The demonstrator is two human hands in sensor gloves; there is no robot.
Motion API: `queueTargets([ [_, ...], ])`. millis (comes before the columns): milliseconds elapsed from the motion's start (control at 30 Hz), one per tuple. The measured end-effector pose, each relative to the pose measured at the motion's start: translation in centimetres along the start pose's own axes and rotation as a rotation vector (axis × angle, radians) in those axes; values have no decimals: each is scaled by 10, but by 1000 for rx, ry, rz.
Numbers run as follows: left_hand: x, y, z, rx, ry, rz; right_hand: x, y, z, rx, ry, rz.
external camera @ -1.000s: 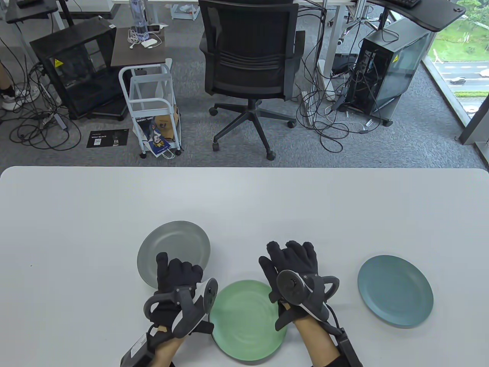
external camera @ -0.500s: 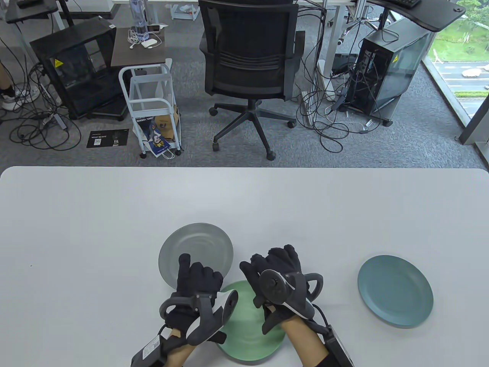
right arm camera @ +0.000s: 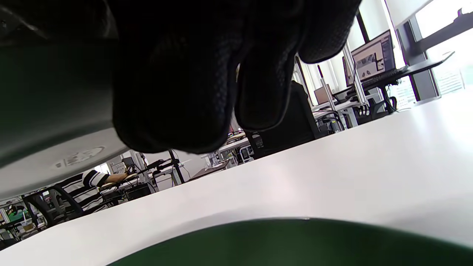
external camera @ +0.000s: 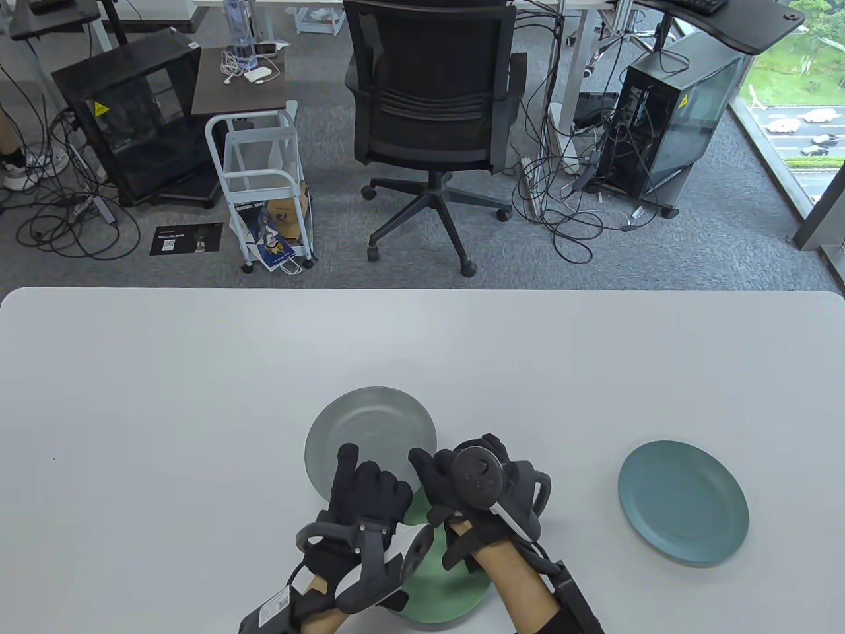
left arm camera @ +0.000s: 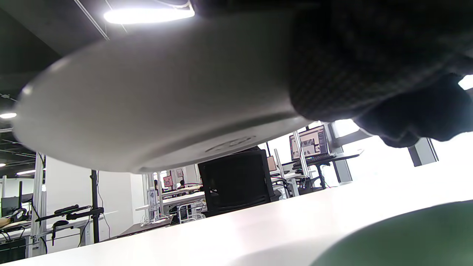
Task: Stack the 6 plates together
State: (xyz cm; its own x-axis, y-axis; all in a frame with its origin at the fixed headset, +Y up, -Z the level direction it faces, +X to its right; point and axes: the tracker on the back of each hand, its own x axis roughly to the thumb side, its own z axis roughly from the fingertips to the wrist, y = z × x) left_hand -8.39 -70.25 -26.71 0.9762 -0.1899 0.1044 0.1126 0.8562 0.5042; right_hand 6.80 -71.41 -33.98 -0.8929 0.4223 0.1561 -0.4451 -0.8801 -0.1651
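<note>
A grey plate is held above the white table. My left hand grips its near edge, thumb on top and fingers underneath. My right hand grips the same plate at its near right edge. The plate's underside fills the left wrist view and shows at the left of the right wrist view. A green plate lies on the table below both hands, largely hidden by them; it also shows in the wrist views. A blue plate lies alone to the right.
The table's far edge runs along the middle of the table view. Beyond it on the floor stand an office chair, a small white cart and computer cases.
My left hand has carried the grey plate to the right, over the far part of the green plate. My right hand has moved left and taken hold of the plate's edge.
</note>
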Motion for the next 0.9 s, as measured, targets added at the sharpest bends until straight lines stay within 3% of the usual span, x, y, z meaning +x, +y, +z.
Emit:
queueTargets([
  [367,5,1,3,-2,-52,-6,-18,6,-4,117,127,-299],
  [600,-15,-4,-1,-107,-85,180,-39,-2,-7,136,137,-257],
  [733,-39,-3,-5,-147,-16,324,-58,-5,-8,158,150,-268],
  [900,-77,-10,-8,-137,156,425,-77,-10,-11,170,123,-279],
])
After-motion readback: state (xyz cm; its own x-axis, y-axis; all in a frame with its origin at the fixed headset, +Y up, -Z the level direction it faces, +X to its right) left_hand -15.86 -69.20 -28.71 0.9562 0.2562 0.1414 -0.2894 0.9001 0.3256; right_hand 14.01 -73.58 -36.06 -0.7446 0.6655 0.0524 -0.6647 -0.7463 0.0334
